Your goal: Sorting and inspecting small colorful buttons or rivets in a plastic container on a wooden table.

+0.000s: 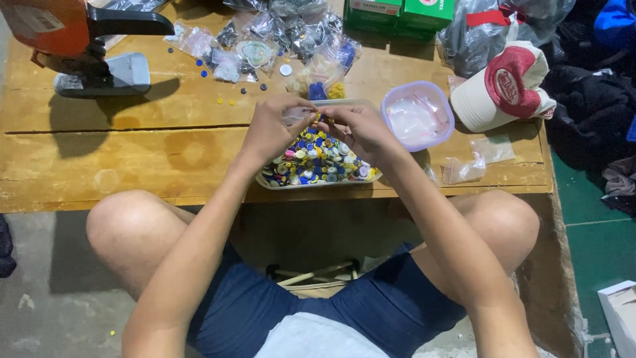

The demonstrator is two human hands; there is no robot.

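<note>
A shallow white tray (318,183) heaped with several small round caps in yellow, blue, white and pink sits at the near edge of a low wooden table (132,146). Both of my hands hover over it, fingertips meeting. My left hand (271,126) and my right hand (358,126) pinch a small clear plastic bag (296,114) between them, with a few yellow pieces showing at its lower edge. How much is inside the bag is hidden by my fingers.
A lilac plastic tub (417,114) with clear bags inside stands right of the tray. A red-and-cream cap (507,86), loose small bags (464,169), filled bags (291,33), green boxes (397,13) and an orange-and-black tool (79,40) crowd the table. Loose caps (225,101) lie scattered.
</note>
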